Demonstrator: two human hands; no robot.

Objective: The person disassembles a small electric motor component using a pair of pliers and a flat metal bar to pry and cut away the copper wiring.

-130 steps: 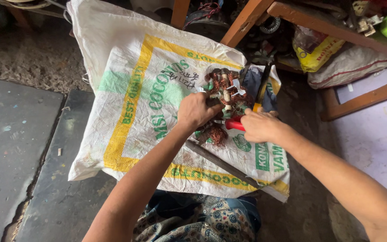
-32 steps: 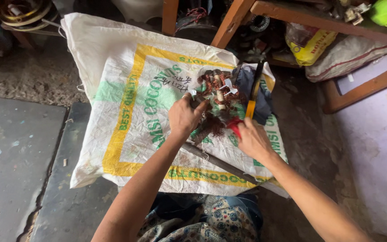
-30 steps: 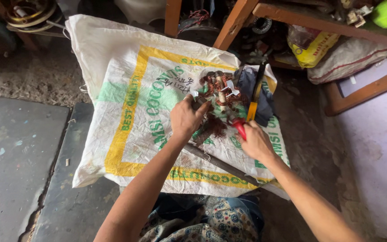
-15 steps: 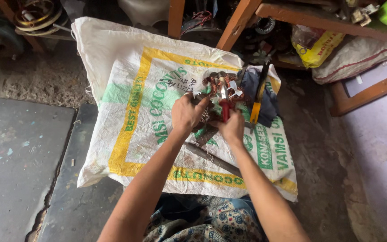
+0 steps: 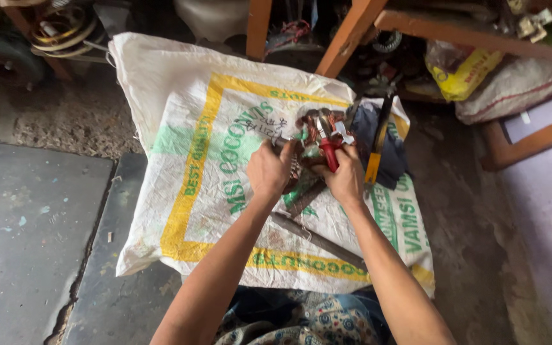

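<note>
Two hands (image 5: 308,172), pliers (image 5: 328,147) in right grip

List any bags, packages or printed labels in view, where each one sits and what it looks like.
Woven sack: spread flat on the floor under both hands, white with a yellow border and green printing.
Yellow plastic bag: upper right under the wooden frame, crumpled, with dark printing.
Grey-white sack: right of the yellow bag, bulging, with a thin red stripe.
</note>
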